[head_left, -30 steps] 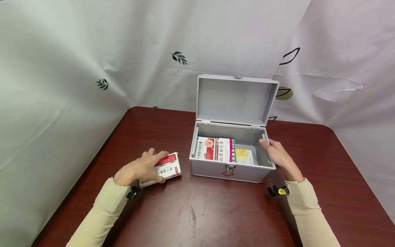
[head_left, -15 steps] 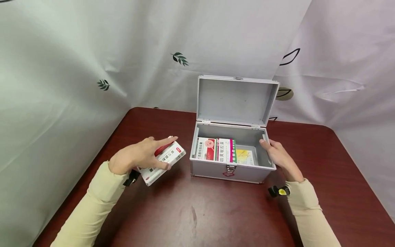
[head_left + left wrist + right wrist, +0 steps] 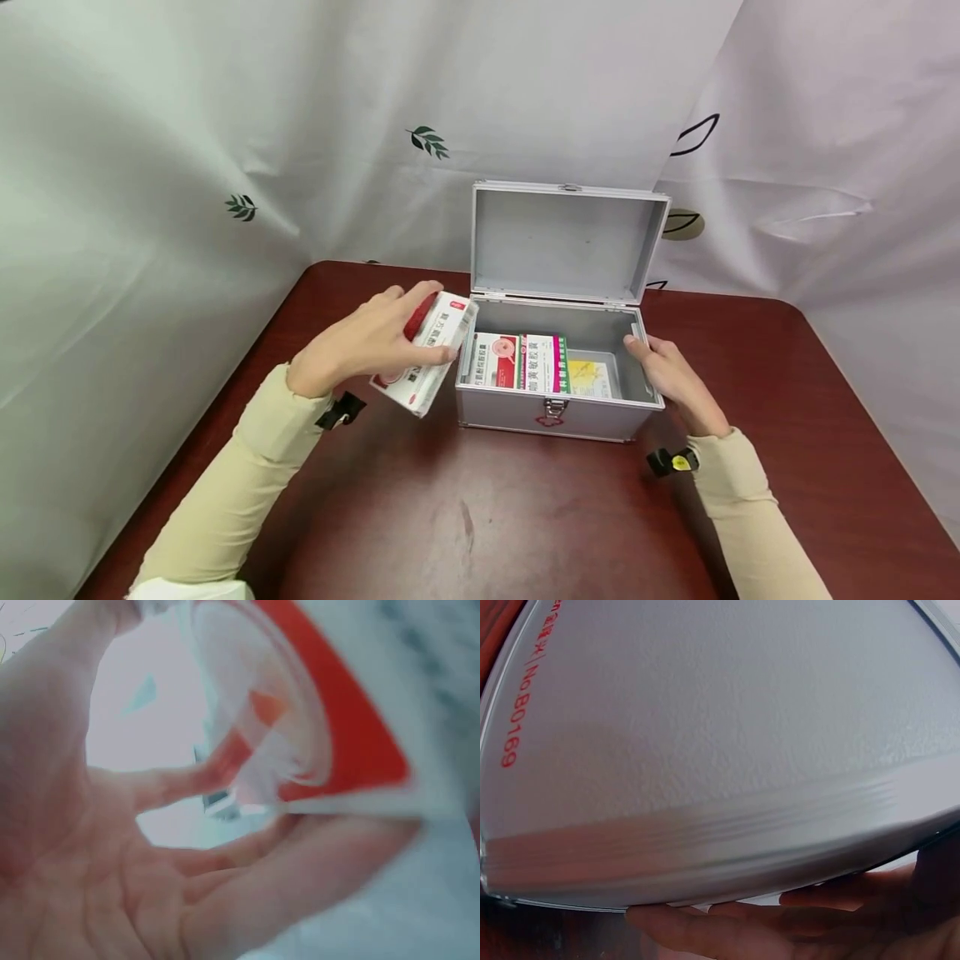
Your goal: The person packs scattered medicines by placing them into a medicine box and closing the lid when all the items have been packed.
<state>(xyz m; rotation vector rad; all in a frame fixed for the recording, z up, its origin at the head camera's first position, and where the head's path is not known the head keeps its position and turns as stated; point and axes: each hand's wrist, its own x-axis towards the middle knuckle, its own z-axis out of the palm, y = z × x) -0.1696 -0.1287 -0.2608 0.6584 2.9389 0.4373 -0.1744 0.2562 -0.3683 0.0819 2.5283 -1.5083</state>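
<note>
My left hand [image 3: 367, 337] pinches a white and red medicine box [image 3: 415, 389] between thumb and fingers. The box is tilted and off the table, just left of the open silver first-aid case [image 3: 502, 410]. In the left wrist view, the blurred red panel of the medicine box [image 3: 360, 742] rises above the palm. My right hand [image 3: 673, 379] grips the right wall of the case, thumb over its rim; the right wrist view shows fingers [image 3: 705, 930] along the metal edge. Inside the case, a white and red carton [image 3: 495, 362] stands left of a carton with a magenta stripe [image 3: 542, 371].
A yellow and white flat item [image 3: 588, 379] lies at the right on the case floor. The raised lid [image 3: 562, 242] stands at the back of the case. Beneath is a dark red table [image 3: 420, 500], with a pale curtain [image 3: 337, 100] behind and at the sides.
My left hand has lifted the medicine box from the table and carried it up and right toward the case, turning it steeper. The right hand keeps its grip on the case.
</note>
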